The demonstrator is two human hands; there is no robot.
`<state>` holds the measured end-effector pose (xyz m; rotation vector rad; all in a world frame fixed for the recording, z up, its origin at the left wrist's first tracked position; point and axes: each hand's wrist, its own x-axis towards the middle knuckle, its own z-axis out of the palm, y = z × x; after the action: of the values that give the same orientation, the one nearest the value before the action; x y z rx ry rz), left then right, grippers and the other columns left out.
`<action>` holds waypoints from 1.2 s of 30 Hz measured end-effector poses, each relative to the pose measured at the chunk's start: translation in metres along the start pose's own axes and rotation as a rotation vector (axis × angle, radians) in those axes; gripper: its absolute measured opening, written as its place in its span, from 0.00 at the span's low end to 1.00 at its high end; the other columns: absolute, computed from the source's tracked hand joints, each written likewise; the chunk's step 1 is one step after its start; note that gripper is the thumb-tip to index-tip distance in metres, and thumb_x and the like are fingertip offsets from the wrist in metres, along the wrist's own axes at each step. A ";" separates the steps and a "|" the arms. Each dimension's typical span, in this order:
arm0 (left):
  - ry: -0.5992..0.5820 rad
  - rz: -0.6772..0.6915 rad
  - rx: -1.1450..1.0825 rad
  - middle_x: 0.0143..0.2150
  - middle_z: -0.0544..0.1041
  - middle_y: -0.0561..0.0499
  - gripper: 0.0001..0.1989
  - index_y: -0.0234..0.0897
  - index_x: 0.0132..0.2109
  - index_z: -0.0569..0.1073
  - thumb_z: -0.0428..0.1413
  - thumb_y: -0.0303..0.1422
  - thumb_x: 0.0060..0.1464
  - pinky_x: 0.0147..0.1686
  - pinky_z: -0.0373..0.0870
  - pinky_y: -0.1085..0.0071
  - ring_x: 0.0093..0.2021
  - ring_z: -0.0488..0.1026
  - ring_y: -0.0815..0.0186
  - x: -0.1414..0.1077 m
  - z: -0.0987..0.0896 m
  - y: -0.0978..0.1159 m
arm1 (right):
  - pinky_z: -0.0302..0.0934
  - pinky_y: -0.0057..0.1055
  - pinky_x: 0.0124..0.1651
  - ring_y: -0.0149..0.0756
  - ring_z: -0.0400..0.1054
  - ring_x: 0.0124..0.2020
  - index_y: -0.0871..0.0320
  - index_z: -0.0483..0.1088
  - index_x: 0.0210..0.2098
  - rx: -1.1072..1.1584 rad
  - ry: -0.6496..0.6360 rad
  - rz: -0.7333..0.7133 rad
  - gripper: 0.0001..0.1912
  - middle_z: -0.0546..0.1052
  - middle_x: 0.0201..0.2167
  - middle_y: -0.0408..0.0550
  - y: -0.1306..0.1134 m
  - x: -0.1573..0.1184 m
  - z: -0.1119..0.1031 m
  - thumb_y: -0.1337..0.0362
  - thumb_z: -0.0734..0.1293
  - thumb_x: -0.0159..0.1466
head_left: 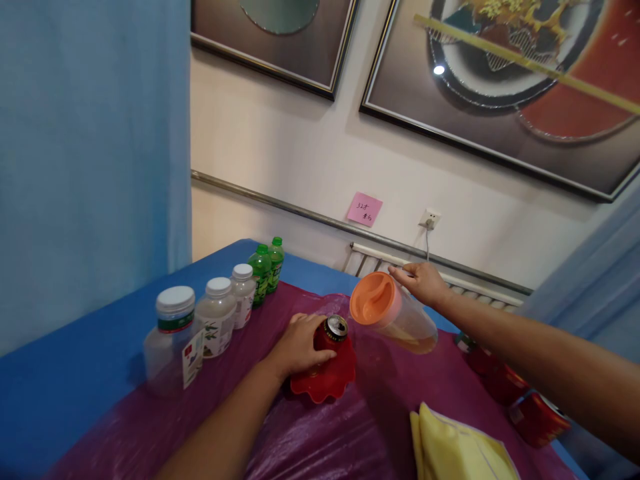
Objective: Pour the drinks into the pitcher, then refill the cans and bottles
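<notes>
My left hand (299,345) is wrapped round a red drink can (331,333) with an opened silver top. The can is over a red scalloped dish (330,383); whether its base touches the dish is hidden. To the right, my right hand (423,283) grips a clear plastic pitcher (407,327) from behind; the handle itself is mostly hidden. Its orange lid (373,299) tilts left toward the can. Some light brown liquid (420,343) lies low in the pitcher. I see no stream between pitcher and can.
On the left stand several white-lidded clear jars (175,340) and two green bottles (261,273). A folded yellow cloth (463,447) lies front right, with several red cans (537,420) beyond it. Purple plastic sheeting (380,413) covers part of the blue tabletop (65,360).
</notes>
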<state>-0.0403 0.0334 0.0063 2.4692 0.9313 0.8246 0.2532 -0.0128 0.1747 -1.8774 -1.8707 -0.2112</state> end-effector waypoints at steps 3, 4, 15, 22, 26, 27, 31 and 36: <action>-0.003 0.000 -0.004 0.56 0.78 0.44 0.34 0.42 0.57 0.72 0.69 0.45 0.43 0.61 0.59 0.51 0.56 0.73 0.48 0.000 -0.001 0.001 | 0.39 0.31 0.25 0.29 0.47 0.20 0.54 0.50 0.16 -0.002 0.000 0.006 0.33 0.51 0.16 0.39 -0.001 0.000 0.000 0.34 0.56 0.62; -0.004 -0.003 -0.005 0.56 0.79 0.44 0.34 0.42 0.57 0.73 0.69 0.45 0.43 0.61 0.59 0.51 0.56 0.73 0.48 0.000 -0.001 0.002 | 0.39 0.31 0.25 0.29 0.47 0.20 0.53 0.50 0.16 -0.003 0.001 0.008 0.33 0.51 0.16 0.39 -0.001 0.000 -0.001 0.34 0.56 0.62; -0.018 -0.014 -0.004 0.55 0.79 0.43 0.35 0.40 0.57 0.73 0.69 0.46 0.43 0.61 0.58 0.50 0.56 0.73 0.47 -0.001 -0.004 0.004 | 0.39 0.32 0.25 0.29 0.46 0.20 0.53 0.50 0.16 -0.010 -0.001 -0.004 0.33 0.51 0.15 0.39 -0.001 -0.001 0.001 0.34 0.56 0.62; -0.007 -0.008 -0.008 0.55 0.79 0.44 0.34 0.41 0.56 0.73 0.68 0.46 0.42 0.61 0.59 0.50 0.55 0.74 0.47 -0.001 -0.004 0.003 | 0.39 0.32 0.25 0.29 0.46 0.20 0.53 0.50 0.16 -0.016 -0.004 -0.014 0.33 0.51 0.15 0.39 -0.001 -0.001 0.001 0.34 0.56 0.63; 0.001 0.006 -0.005 0.55 0.79 0.44 0.34 0.42 0.57 0.73 0.68 0.47 0.42 0.60 0.60 0.50 0.55 0.74 0.47 -0.001 -0.002 0.002 | 0.38 0.32 0.25 0.29 0.46 0.20 0.53 0.50 0.16 -0.020 -0.001 -0.011 0.33 0.51 0.15 0.39 -0.001 -0.001 0.002 0.34 0.56 0.63; 0.002 0.007 -0.006 0.55 0.79 0.44 0.34 0.42 0.57 0.73 0.68 0.47 0.43 0.60 0.60 0.50 0.55 0.74 0.47 -0.002 -0.002 0.002 | 0.38 0.32 0.25 0.29 0.46 0.20 0.53 0.50 0.16 -0.021 -0.001 -0.010 0.33 0.51 0.15 0.39 -0.001 -0.001 0.002 0.34 0.56 0.63; -0.007 -0.003 -0.005 0.55 0.79 0.43 0.34 0.41 0.57 0.73 0.69 0.46 0.42 0.61 0.60 0.50 0.55 0.74 0.47 -0.002 -0.004 0.003 | 0.38 0.32 0.25 0.29 0.45 0.20 0.53 0.50 0.16 -0.022 -0.004 -0.008 0.33 0.51 0.15 0.38 -0.001 -0.001 0.002 0.34 0.56 0.63; -0.005 -0.003 0.003 0.55 0.79 0.45 0.34 0.42 0.57 0.73 0.68 0.46 0.42 0.60 0.60 0.51 0.55 0.74 0.47 -0.002 -0.004 0.003 | 0.38 0.32 0.25 0.29 0.45 0.20 0.53 0.50 0.16 -0.029 -0.005 -0.010 0.33 0.51 0.15 0.39 0.000 -0.001 0.002 0.34 0.56 0.63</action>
<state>-0.0422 0.0304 0.0104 2.4706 0.9351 0.8167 0.2529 -0.0132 0.1723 -1.8894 -1.8902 -0.2386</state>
